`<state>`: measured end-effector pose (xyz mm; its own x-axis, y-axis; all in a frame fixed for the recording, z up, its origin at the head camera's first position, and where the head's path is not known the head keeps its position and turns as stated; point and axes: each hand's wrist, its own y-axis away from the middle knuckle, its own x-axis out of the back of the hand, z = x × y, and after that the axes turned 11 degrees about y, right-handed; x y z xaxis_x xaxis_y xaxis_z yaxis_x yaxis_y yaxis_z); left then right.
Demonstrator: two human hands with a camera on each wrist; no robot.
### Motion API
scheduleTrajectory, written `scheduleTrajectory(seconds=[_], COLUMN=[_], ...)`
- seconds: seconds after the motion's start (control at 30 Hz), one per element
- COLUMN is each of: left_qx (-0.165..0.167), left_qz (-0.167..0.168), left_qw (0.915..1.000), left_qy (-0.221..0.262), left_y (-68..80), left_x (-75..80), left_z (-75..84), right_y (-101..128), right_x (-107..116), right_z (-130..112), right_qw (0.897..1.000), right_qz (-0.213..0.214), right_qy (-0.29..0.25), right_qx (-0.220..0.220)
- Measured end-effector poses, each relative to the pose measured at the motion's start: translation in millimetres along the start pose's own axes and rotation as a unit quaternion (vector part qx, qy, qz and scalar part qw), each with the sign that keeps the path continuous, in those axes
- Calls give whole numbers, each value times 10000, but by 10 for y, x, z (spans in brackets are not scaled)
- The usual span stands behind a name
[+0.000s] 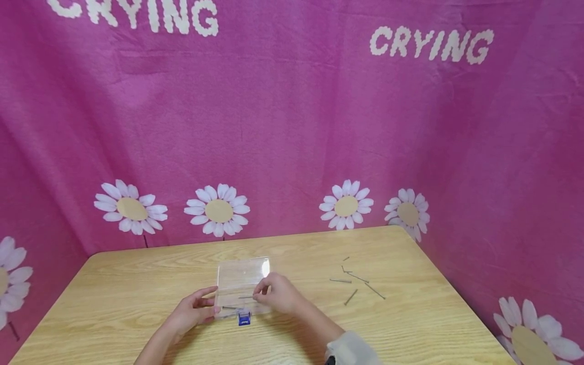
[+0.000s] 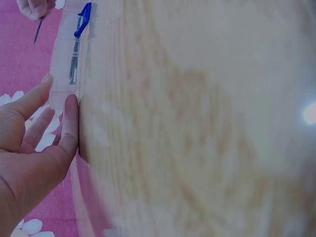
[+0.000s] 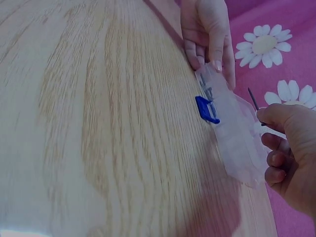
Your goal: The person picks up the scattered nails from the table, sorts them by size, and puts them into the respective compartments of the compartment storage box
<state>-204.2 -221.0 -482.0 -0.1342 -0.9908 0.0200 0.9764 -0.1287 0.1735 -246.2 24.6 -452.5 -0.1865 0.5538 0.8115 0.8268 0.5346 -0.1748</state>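
R grip (image 1: pixel 278 294) pinching nail (image 1: pixel 246 297) over clear box (image 1: pixel 244 271), on counter (image 1: pixel 137 289) | L grip (image 1: pixel 195 310) fingers apart, touching box L side | I'd watch: fingertip-only pinch, nail cd slip; light L contact, box cd skid

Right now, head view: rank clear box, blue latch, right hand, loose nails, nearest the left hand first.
1. Clear box: touching the left hand.
2. Blue latch: box's near edge.
3. Right hand: over box's right side.
4. Loose nails: well right of box.
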Motion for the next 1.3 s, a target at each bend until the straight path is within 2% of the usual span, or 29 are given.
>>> scheduleTrajectory(seconds=[0.43, 0.73, 1.07, 1.3], left_qx=[-5, -50, -25, 12], left_qz=[10, -23, -20, -19], left_qw=[10000, 10000, 10000, 10000], left_qy=[-65, -31, -5, 8], left_y=[-6, 35, 17, 10], left_x=[-1, -21, -17, -18], left_z=[-1, 42, 30, 29], right_y=[-87, -121, -113, -122], right_x=[-150, -245, -330, -360], right_z=[-157, -243, -274, -292], right_qw=[9998, 9988, 9985, 9980], right_qz=[23, -28, 75, 93], right_qy=[167, 276, 479, 525], right_qx=[-116, -398, -260, -329])
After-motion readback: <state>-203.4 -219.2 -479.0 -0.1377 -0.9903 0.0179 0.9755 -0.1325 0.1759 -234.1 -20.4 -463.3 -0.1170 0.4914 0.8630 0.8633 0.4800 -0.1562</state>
